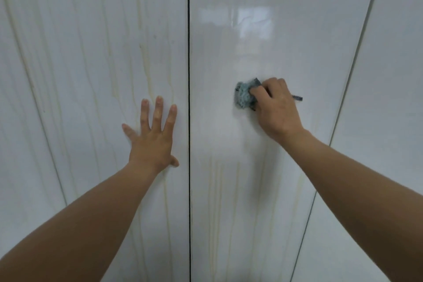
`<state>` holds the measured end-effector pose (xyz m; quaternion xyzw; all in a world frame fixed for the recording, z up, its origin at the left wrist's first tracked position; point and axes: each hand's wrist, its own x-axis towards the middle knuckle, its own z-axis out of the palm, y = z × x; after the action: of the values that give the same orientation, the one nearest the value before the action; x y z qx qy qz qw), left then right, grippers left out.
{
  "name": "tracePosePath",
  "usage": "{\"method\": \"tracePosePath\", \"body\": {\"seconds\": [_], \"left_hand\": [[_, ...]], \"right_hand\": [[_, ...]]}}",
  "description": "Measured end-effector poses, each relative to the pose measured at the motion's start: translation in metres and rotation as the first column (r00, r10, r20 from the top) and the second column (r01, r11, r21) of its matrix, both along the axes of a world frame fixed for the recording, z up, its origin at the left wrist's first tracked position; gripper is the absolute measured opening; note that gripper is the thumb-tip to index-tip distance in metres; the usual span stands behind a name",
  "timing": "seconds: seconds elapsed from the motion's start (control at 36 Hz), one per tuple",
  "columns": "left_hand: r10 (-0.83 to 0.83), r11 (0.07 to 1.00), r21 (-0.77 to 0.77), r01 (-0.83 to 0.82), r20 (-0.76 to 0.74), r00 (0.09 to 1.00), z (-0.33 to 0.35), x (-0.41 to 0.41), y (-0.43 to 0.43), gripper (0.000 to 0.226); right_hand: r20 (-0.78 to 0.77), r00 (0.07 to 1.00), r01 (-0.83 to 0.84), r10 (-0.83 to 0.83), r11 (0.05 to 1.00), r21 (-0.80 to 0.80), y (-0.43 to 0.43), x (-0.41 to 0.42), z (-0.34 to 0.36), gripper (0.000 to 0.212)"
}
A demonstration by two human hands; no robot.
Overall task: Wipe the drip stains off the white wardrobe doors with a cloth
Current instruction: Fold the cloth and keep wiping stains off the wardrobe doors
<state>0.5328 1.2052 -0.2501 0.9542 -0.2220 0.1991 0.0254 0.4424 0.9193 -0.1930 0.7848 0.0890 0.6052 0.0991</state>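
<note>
A bare left arm [80, 224] comes up from the lower left of the frame, and a bare right arm [366, 185] comes up from the lower right.

The left hand [152, 142] lies flat on the shiny white left wardrobe door [80, 75], a little below the middle of the frame. Its fingers [158, 110] are straight and spread wide, holding nothing.

The right hand [278, 110] is right of the middle. Its fingers are curled around a small scrunched blue-grey cloth [246, 95] and press it on the shiny white right wardrobe door [286, 41]. Most of the cloth sticks out to the left of the hand. A thin dark bit pokes out on the right.

A thin dark gap [189, 52] runs top to bottom between the two doors.

Long pale yellow drip stains [146, 59] run down the left door, from the top down past the left hand. Fainter yellow drip lines [238, 190] show on the right door below the cloth. Above the cloth that door looks clean, with a bright patch of light [249, 18] on it.

Another white panel [393, 75] stands at the far right of the frame.
</note>
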Motion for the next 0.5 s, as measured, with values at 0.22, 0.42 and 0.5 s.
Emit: {"method": "tracePosePath", "body": {"seconds": [0.22, 0.42, 0.5], "left_hand": [[0.001, 1.0, -0.005, -0.001, 0.003, 1.0, -0.001, 0.0, -0.001, 0.165], [0.0, 1.0, -0.007, 0.0, -0.004, 1.0, 0.0, -0.001, -0.001, 0.166], [-0.001, 1.0, -0.009, 0.001, -0.009, 1.0, 0.001, -0.003, -0.001, 0.165]], "right_hand": [[-0.336, 0.939, -0.111, -0.074, 0.861, -0.497, -0.022, -0.012, -0.072, 0.021], [-0.105, 0.994, 0.008, -0.043, 0.951, -0.308, -0.037, -0.017, 0.013, 0.008], [-0.033, 0.998, 0.055, -0.057, 0.997, -0.057, -0.035, -0.023, 0.003, 0.017]]}}
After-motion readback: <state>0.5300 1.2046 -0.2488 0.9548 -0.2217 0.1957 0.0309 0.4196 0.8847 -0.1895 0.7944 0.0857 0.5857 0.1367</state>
